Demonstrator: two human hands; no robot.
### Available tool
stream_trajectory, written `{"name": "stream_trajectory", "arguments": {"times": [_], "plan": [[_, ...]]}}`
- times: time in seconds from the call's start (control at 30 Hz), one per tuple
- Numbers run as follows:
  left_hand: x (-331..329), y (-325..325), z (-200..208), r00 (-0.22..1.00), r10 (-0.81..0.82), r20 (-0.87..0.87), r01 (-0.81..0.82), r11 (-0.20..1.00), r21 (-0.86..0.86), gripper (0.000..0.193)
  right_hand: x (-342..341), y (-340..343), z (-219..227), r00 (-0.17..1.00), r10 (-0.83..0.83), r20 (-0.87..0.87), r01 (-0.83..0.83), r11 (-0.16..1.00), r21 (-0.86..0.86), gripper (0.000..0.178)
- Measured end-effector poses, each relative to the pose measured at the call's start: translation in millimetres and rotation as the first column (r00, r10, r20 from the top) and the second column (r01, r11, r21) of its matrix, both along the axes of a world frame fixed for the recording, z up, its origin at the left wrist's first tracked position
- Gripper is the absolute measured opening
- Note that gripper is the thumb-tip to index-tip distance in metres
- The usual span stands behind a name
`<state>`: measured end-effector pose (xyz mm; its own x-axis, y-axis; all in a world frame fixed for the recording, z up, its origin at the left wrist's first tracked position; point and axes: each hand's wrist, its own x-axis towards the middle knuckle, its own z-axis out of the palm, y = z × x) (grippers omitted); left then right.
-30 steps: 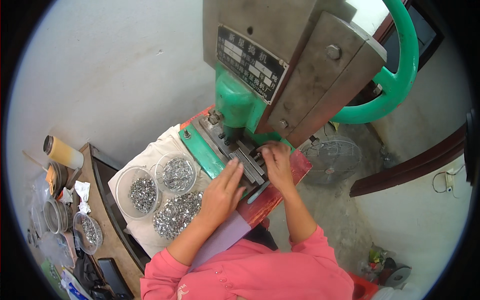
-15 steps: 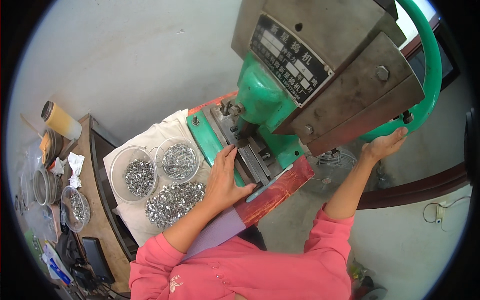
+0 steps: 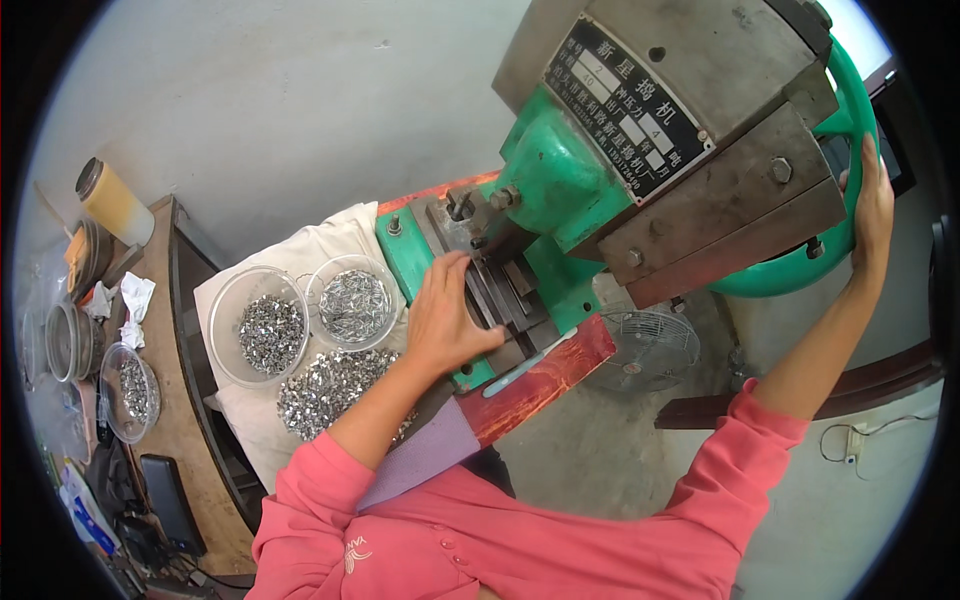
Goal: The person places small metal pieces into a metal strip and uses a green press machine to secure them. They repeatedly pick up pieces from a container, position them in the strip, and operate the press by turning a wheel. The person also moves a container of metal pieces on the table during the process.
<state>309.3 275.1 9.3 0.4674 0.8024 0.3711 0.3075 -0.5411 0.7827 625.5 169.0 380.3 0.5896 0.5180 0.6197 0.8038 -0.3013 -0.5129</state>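
Observation:
A green and grey hand press (image 3: 570, 180) stands before me, its ram above a metal die (image 3: 505, 297) on the green base. My left hand (image 3: 440, 318) lies along the die's left side, fingertips at its far edge and thumb stretched apart near its front end. I cannot make out any piece under those fingertips. On the right, my right hand (image 3: 873, 210) is wrapped round the rim of the green handwheel (image 3: 800, 275), fingers pointing up along it. Left of the press, two clear tubs hold small metal parts: shiny clips (image 3: 268, 335) and thin pieces (image 3: 354, 305).
A heap of small metal parts (image 3: 335, 390) lies on pale cloth (image 3: 235, 415) beside my left forearm. Farther left, a wooden desk (image 3: 190, 400) carries a yellow bottle (image 3: 118, 205), bowls and a black case (image 3: 172, 503). A fan (image 3: 640, 350) stands on the floor beyond the red bench edge (image 3: 545, 385).
My right hand has moved up and to the right with the handwheel's rim. My left hand stays at the die, its thumb slightly shifted. The whole view has tilted a little.

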Motion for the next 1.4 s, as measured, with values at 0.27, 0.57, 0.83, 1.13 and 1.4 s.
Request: {"name": "stream_trajectory", "arguments": {"times": [0.27,0.57,0.83,1.13,1.4], "plan": [[11.8,20.8,0.8,1.000,0.001,-0.019,-0.002,0.999,-0.038,0.090,7.4,26.5,41.8,0.996,-0.026,0.090,0.039,0.990,-0.139,0.068],[13.0,22.5,-0.4,1.000,0.014,-0.016,-0.015,0.998,-0.054,0.091,1.2,-6.0,-30.9,0.997,-0.032,0.075,0.010,0.959,0.285,0.060],[13.7,24.6,-8.2,0.999,-0.008,0.050,0.012,0.997,-0.076,0.096,-16.2,-11.8,-159.3,0.993,0.112,-0.025,-0.063,0.716,0.695,0.055],[12.8,22.6,-9.1,0.999,0.003,0.043,-0.001,0.999,-0.043,0.095,-2.5,-23.5,-66.3,0.997,0.077,0.010,-0.076,0.935,0.347,0.058],[11.3,23.7,-9.6,0.999,0.001,0.054,0.001,0.999,-0.037,0.095,6.7,-4.0,-20.3,0.999,-0.052,0.007,0.049,0.969,0.240,0.061]]}}
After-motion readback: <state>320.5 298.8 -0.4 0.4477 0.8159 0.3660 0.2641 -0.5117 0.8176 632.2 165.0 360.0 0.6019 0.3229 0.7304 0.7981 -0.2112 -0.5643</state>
